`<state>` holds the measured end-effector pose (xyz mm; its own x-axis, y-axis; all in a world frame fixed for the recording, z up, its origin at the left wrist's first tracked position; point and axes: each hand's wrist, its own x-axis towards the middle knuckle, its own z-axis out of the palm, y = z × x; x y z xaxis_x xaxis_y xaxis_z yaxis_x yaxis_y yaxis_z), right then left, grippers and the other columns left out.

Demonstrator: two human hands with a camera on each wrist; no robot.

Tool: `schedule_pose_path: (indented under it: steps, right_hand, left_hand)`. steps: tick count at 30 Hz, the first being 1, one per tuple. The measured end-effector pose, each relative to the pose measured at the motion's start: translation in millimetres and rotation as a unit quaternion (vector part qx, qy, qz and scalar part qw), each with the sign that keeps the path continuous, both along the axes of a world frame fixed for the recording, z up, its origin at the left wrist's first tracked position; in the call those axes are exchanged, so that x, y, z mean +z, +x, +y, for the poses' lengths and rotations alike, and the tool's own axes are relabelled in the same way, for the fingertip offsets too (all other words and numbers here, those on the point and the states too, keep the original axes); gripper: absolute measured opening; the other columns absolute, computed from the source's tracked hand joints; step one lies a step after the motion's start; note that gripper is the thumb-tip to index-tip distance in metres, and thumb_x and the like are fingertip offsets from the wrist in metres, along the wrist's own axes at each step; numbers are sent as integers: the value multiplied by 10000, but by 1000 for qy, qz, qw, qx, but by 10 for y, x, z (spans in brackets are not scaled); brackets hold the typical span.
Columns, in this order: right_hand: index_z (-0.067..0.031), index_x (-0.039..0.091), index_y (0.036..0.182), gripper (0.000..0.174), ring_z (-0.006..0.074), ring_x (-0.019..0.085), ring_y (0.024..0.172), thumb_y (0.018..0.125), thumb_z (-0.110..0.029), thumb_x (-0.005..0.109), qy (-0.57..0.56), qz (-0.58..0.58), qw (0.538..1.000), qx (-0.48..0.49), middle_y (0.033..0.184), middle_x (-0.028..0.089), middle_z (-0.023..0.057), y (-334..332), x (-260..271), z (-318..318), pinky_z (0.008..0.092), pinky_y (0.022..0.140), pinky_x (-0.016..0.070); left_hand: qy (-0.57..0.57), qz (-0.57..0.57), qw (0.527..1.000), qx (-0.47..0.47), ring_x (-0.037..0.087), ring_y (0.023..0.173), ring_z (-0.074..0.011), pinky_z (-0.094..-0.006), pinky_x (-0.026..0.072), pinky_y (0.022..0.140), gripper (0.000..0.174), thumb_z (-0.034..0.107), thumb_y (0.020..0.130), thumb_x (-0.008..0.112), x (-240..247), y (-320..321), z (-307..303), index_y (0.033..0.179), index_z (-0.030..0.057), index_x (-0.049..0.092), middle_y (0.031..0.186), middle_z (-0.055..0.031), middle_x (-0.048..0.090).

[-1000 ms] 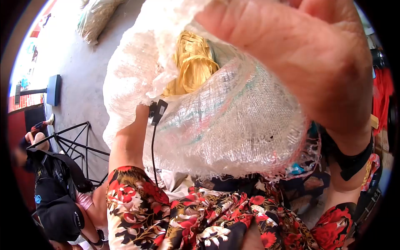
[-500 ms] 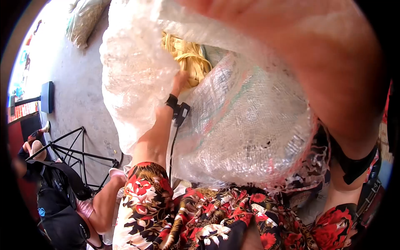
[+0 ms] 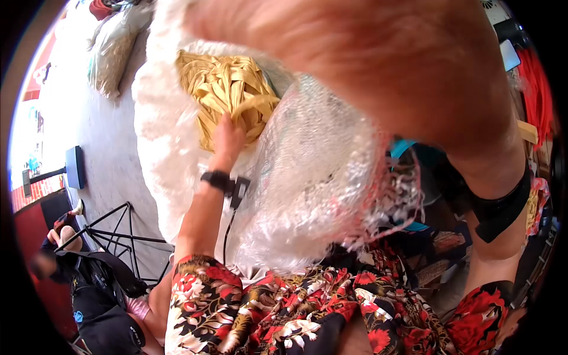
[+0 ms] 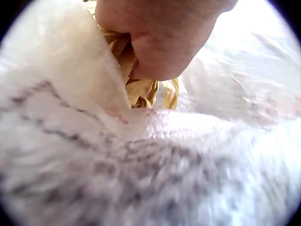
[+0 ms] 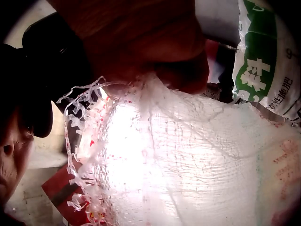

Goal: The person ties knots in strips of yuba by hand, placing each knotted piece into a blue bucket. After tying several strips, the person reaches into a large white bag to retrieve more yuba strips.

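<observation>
A translucent white woven plastic sack [image 3: 307, 171] with red and green stripes is held up in front of the body, its mouth gaping. Inside it lies a bundle of flat yellow strips [image 3: 228, 83]. My left hand [image 3: 228, 139] reaches into the sack and grips strips near a loop on the bundle; the left wrist view shows the hand [image 4: 164, 37] curled against the yellow strips [image 4: 141, 89]. My right hand [image 3: 367, 65], raised close to the head camera, holds the sack's edge. In the right wrist view its curled fingers [image 5: 181, 70] bunch the sack cloth [image 5: 188, 136].
At the left a person in dark clothes [image 3: 106, 302] sits beside a black metal frame [image 3: 118, 236]. Another filled sack [image 3: 112, 53] lies on the concrete floor [image 3: 127, 142]. A green and white printed bag [image 5: 258, 56] stands beyond the sack. Red material [image 3: 535, 94] hangs at the right.
My left hand has gone from behind the sack's edge into its mouth and onto the yellow strips. The mouth gapes wider, showing more of the bundle. My right hand has shifted left, still raised.
</observation>
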<state>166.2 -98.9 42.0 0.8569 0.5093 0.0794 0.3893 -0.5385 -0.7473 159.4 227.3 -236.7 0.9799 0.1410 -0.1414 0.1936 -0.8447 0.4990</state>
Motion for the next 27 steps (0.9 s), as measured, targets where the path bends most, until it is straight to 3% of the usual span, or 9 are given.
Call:
schedule_pose_path:
  steps: [3, 6, 8, 10, 12, 15, 19, 20, 27]
  right_hand:
    - [-3, 539, 695, 197, 176, 541, 619, 869, -92, 515, 0, 7, 1000, -3, 656, 560, 84, 9, -6, -24, 301, 518, 427]
    - [-3, 540, 695, 195, 182, 542, 619, 867, -92, 515, 0, 10, 1000, -6, 655, 560, 87, 23, -22, -27, 304, 518, 427]
    - [-3, 540, 695, 193, 185, 543, 618, 865, -92, 514, 0, 9, 1000, -6, 655, 560, 89, 57, -29, -55, 306, 518, 428]
    - [-3, 540, 696, 192, 189, 543, 618, 864, -91, 514, 2, 9, 1000, -6, 654, 560, 91, 53, -31, -53, 308, 518, 428]
    - [-3, 540, 696, 190, 192, 544, 618, 862, -91, 514, 1, 7, 1000, -7, 654, 559, 94, 64, -34, -55, 310, 518, 428]
    - [-3, 540, 696, 188, 198, 545, 617, 860, -91, 513, -2, 7, 1000, -6, 654, 559, 97, 50, -4, -48, 313, 518, 429]
    - [-4, 540, 696, 185, 205, 547, 616, 857, -90, 513, -7, 15, 1000, -14, 653, 559, 101, 103, -34, -31, 317, 519, 429]
    - [-4, 540, 696, 184, 207, 547, 616, 857, -90, 513, -10, 17, 1000, -16, 653, 558, 102, 113, -56, -34, 318, 519, 430]
    - [-4, 540, 697, 179, 219, 550, 615, 852, -89, 511, -10, 26, 999, -40, 652, 558, 109, 63, -76, -142, 325, 519, 431]
  left_hand:
    - [-51, -19, 998, -35, 565, 872, -459, -483, 440, 762, 242, 89, 754, 523, 130, -231, -42, 981, 7, 520, 868, -277, 595]
    - [-133, 129, 978, -91, 606, 835, -382, -412, 462, 740, 271, 160, 779, 602, 413, -61, 82, 1005, 25, 537, 888, -223, 631]
    - [-213, 176, 960, -42, 603, 776, -235, -336, 488, 682, 395, 225, 829, 632, 454, 40, 206, 1169, 37, 557, 907, -92, 650]
    - [-194, 203, 960, -12, 592, 764, -172, -299, 494, 673, 444, 226, 845, 626, 854, 186, 381, 1225, 12, 543, 901, -61, 643]
    - [-250, 210, 943, 63, 591, 767, -137, -263, 488, 680, 456, 231, 837, 631, 710, 517, 941, 1223, 2, 549, 924, -64, 650]
    - [-231, 106, 965, 66, 616, 843, -183, -279, 483, 749, 509, 307, 815, 645, 426, 750, 1170, 1207, -7, 559, 1008, -131, 658]
    - [13, 6, 999, -52, 567, 1057, -336, -351, 425, 922, 723, 496, 722, 690, -42, 1062, 563, 1177, -49, 554, 1054, -211, 627]
    - [55, -86, 994, -41, 564, 1051, -353, -361, 425, 923, 742, 527, 695, 701, -303, 1052, 453, 1135, -56, 569, 1040, -228, 622]
    - [82, 11, 995, -62, 578, 970, -375, -405, 437, 844, 532, 345, 672, 619, -380, 1197, 217, 1058, -18, 572, 971, -224, 630]
